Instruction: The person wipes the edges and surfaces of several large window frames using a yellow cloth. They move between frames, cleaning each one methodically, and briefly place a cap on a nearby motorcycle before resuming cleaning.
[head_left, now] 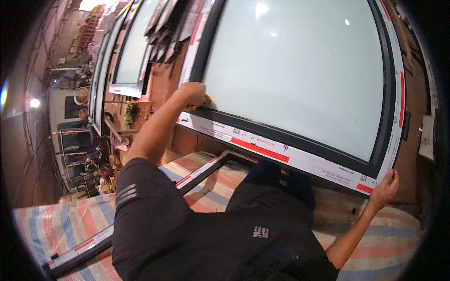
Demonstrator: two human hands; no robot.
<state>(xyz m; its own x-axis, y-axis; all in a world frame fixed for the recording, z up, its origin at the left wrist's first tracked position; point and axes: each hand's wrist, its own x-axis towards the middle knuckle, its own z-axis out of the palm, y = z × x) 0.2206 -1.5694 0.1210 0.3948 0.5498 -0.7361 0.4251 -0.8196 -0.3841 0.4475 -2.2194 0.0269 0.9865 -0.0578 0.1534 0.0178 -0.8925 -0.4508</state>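
Observation:
A large window with a frosted pane and a dark frame stands in front of me, its outer edge wrapped in white protective film with red patches. My left hand reaches up to the frame's lower left corner and presses a yellowish cloth against the dark inner edge. My right hand grips the frame's lower right corner, fingers curled around the film-covered edge. My black shirt fills the lower middle of the view.
A second dark frame with the same white film lies on a striped blue, red and white tarp below the window. More glazed frames lean at the back left, beside shelves and clutter.

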